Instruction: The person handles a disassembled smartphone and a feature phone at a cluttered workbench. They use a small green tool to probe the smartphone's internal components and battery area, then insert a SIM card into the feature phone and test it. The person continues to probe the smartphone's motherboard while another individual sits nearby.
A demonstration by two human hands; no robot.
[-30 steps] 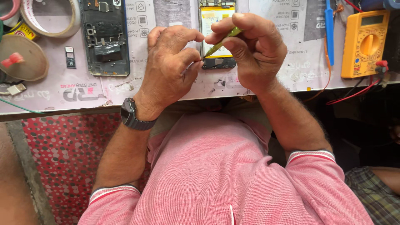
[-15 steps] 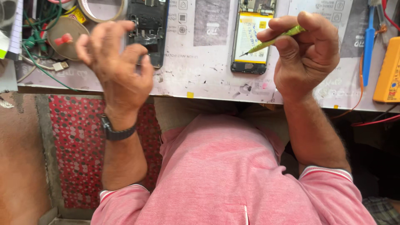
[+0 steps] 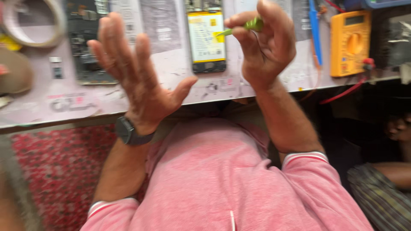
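The right hand (image 3: 265, 47) pinches a green tool (image 3: 246, 26) between thumb and fingertips, its tip pointing at the opened phone (image 3: 206, 38) with a yellow battery lying on the desk (image 3: 55, 102). The left hand (image 3: 137, 77) hovers left of that phone, fingers spread wide, palm empty, a dark watch (image 3: 128, 131) on the wrist. A second opened phone (image 3: 87, 42) lies behind the left hand. Right of the yellow-battery phone lie a blue tool (image 3: 314, 30) and an orange multimeter (image 3: 352, 42) with red leads. Far left of it sits a tape roll (image 3: 32, 23).
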